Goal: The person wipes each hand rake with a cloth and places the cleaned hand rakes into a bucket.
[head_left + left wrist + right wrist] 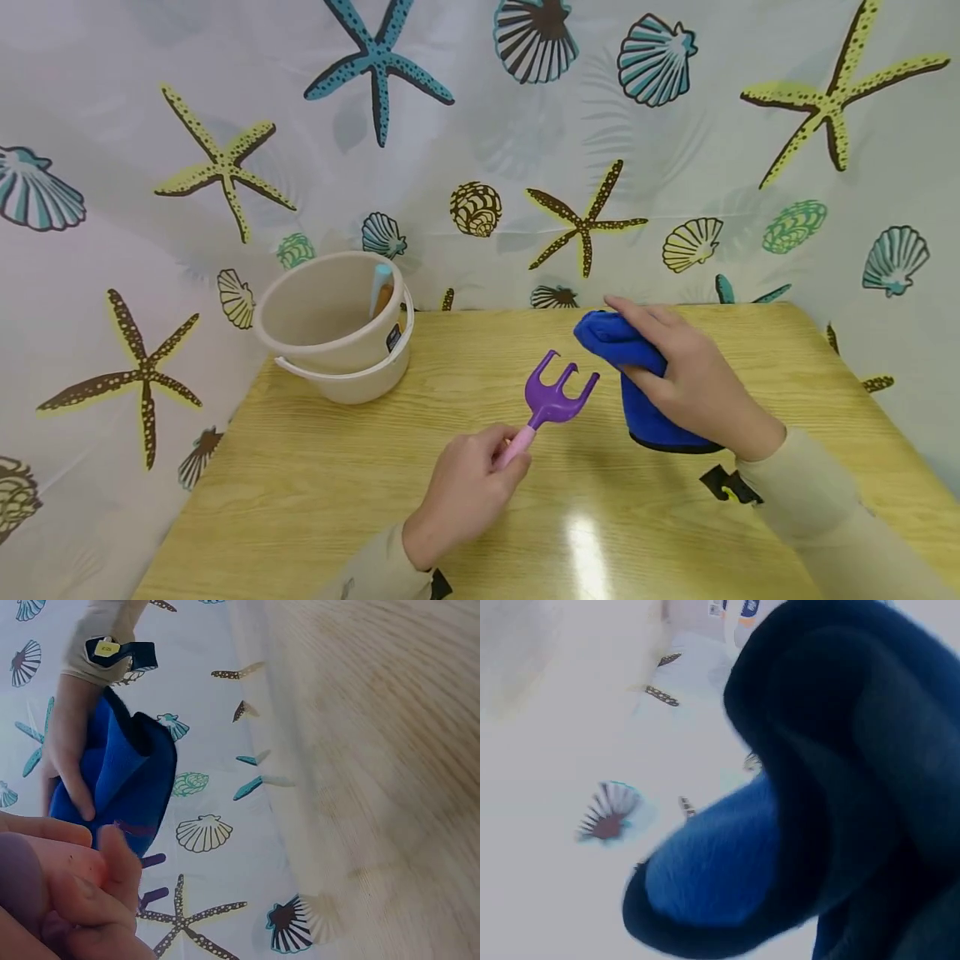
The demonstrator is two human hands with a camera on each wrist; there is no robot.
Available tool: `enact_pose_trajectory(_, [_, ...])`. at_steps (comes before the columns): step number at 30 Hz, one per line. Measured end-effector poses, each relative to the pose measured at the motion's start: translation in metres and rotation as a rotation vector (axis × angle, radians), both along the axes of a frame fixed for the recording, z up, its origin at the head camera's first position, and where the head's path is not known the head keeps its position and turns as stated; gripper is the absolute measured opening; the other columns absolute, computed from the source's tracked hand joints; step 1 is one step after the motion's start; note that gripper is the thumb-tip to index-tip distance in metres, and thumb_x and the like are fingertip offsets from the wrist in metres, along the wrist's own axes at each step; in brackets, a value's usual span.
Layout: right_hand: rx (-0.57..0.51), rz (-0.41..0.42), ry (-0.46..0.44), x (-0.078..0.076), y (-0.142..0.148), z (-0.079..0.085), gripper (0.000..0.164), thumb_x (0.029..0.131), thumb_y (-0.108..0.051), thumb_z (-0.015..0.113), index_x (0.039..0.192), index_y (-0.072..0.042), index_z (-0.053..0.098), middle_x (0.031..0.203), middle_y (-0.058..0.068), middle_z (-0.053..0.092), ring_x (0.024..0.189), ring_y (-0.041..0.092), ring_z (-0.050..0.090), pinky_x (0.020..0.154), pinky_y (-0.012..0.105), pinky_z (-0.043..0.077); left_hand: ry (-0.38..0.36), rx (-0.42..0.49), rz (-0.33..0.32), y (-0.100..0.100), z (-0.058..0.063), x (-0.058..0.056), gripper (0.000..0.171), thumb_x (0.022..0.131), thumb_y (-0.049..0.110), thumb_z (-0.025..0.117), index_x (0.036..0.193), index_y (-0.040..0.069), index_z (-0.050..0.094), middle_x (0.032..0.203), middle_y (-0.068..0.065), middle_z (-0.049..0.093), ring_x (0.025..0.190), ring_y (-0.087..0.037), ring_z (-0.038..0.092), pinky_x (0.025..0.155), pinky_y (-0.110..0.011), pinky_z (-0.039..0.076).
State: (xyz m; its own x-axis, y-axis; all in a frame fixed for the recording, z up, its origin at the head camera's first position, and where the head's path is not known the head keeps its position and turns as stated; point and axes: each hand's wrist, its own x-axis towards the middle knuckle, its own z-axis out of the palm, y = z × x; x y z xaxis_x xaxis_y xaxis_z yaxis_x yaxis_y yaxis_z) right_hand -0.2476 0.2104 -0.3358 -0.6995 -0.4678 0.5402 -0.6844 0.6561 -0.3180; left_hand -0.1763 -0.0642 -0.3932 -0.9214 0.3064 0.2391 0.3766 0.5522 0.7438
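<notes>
My left hand [468, 492] grips the pink handle of a small purple three-pronged hand rake [553, 402], its prongs pointing up and away over the table. To the right, my right hand [690, 379] holds a folded blue cloth [652, 417] with dark edging, thumb on the near side. Cloth and rake are a short way apart in the head view. In the left wrist view the cloth [120, 780] hangs from the right hand beyond the left fingers [112, 870]. Blue folds of the cloth [712, 862] fill much of the right wrist view, where the right hand is hidden.
A beige bucket [330, 358] with a white handle stands at the table's back left. Inside it lean a light-blue tool handle [380, 283] and something brown. The wooden table [315, 500] meets a sheet [480, 142] printed with shells and starfish.
</notes>
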Motion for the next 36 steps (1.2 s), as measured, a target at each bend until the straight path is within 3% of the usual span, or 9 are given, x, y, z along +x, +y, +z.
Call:
enact_pose_trajectory(4, [0.174, 0.022, 0.202, 0.012, -0.023, -0.001, 0.075, 0.076, -0.011, 0.071, 0.144, -0.019, 0.042, 0.124, 0.016, 0.054, 0.105, 0.03, 0.053, 0.077, 0.054, 0.053, -0.053, 0.001, 0.012, 0.004, -0.002, -0.002, 0.018, 0.086, 0.023, 0.062, 0.099, 0.012, 0.068, 0.061, 0.008, 0.057, 0.044, -0.006, 0.046, 0.036, -0.022, 0.036])
enact_pose_trajectory(9, [0.354, 0.121, 0.244, 0.019, -0.043, -0.016, 0.065, 0.078, -0.027, 0.072, 0.139, -0.02, 0.049, 0.122, 0.015, 0.055, 0.102, 0.033, 0.05, 0.078, 0.052, 0.049, -0.144, 0.07, 0.0, 0.009, -0.002, -0.003, 0.021, 0.088, 0.021, 0.061, 0.103, 0.008, 0.067, 0.07, 0.005, 0.063, 0.053, -0.008, 0.053, 0.044, -0.024, 0.044])
enact_pose_trajectory(15, [0.402, 0.15, 0.313, 0.018, -0.052, -0.03, 0.054, 0.086, -0.048, 0.063, 0.135, -0.028, 0.054, 0.126, 0.017, 0.051, 0.109, 0.044, 0.042, 0.072, 0.057, 0.046, -0.175, 0.095, -0.016, 0.008, -0.002, -0.001, 0.022, 0.09, 0.021, 0.06, 0.105, 0.006, 0.067, 0.066, 0.004, 0.059, 0.049, -0.008, 0.05, 0.042, -0.022, 0.041])
enact_pose_trajectory(18, [0.4, 0.143, 0.346, 0.018, -0.054, -0.034, 0.049, 0.087, -0.043, 0.064, 0.133, -0.028, 0.057, 0.125, 0.019, 0.052, 0.103, 0.044, 0.047, 0.066, 0.055, 0.052, -0.158, 0.081, -0.029, 0.008, -0.001, 0.001, 0.018, 0.09, 0.017, 0.06, 0.102, 0.007, 0.068, 0.06, 0.005, 0.055, 0.045, -0.007, 0.046, 0.039, -0.02, 0.036])
enact_pose_trajectory(22, [0.446, 0.102, 0.362, 0.015, -0.054, -0.036, 0.05, 0.086, -0.037, 0.068, 0.133, -0.025, 0.057, 0.117, 0.019, 0.056, 0.085, 0.039, 0.054, 0.058, 0.048, 0.056, -0.114, 0.04, -0.033, 0.01, -0.002, 0.005, 0.008, 0.088, 0.016, 0.06, 0.087, 0.014, 0.068, 0.054, 0.009, 0.047, 0.042, -0.004, 0.04, 0.037, -0.018, 0.03])
enact_pose_trajectory(24, [0.488, 0.058, 0.345, 0.013, -0.051, -0.035, 0.051, 0.086, -0.033, 0.069, 0.134, -0.025, 0.055, 0.117, 0.019, 0.055, 0.083, 0.038, 0.055, 0.057, 0.047, 0.057, -0.098, 0.032, -0.027, 0.011, -0.003, 0.006, 0.008, 0.087, 0.017, 0.061, 0.083, 0.015, 0.067, 0.053, 0.009, 0.045, 0.041, -0.003, 0.038, 0.037, -0.018, 0.028])
enact_pose_trajectory(27, [0.509, 0.025, 0.311, 0.011, -0.047, -0.034, 0.049, 0.086, -0.03, 0.069, 0.133, -0.025, 0.056, 0.117, 0.019, 0.055, 0.087, 0.037, 0.054, 0.059, 0.048, 0.057, -0.13, 0.045, -0.014, 0.012, -0.004, 0.006, 0.01, 0.087, 0.019, 0.061, 0.088, 0.013, 0.069, 0.055, 0.009, 0.048, 0.042, -0.004, 0.039, 0.036, -0.019, 0.029])
enact_pose_trajectory(31, [0.473, 0.092, 0.316, 0.018, -0.047, -0.035, 0.046, 0.084, -0.03, 0.072, 0.128, -0.022, 0.061, 0.116, 0.018, 0.057, 0.09, 0.035, 0.052, 0.064, 0.048, 0.056, -0.208, 0.08, -0.005, 0.011, -0.006, 0.005, 0.023, 0.088, 0.02, 0.062, 0.106, 0.007, 0.069, 0.062, 0.005, 0.056, 0.045, -0.005, 0.044, 0.038, -0.02, 0.035])
enact_pose_trajectory(36, [0.48, 0.185, 0.351, 0.031, -0.055, -0.036, 0.041, 0.085, -0.017, 0.069, 0.126, -0.019, 0.062, 0.119, 0.019, 0.054, 0.097, 0.036, 0.049, 0.063, 0.047, 0.055, -0.222, 0.133, -0.005, 0.011, -0.007, 0.0, 0.019, 0.09, 0.018, 0.061, 0.104, 0.007, 0.068, 0.065, 0.004, 0.058, 0.047, -0.007, 0.047, 0.041, -0.021, 0.037])
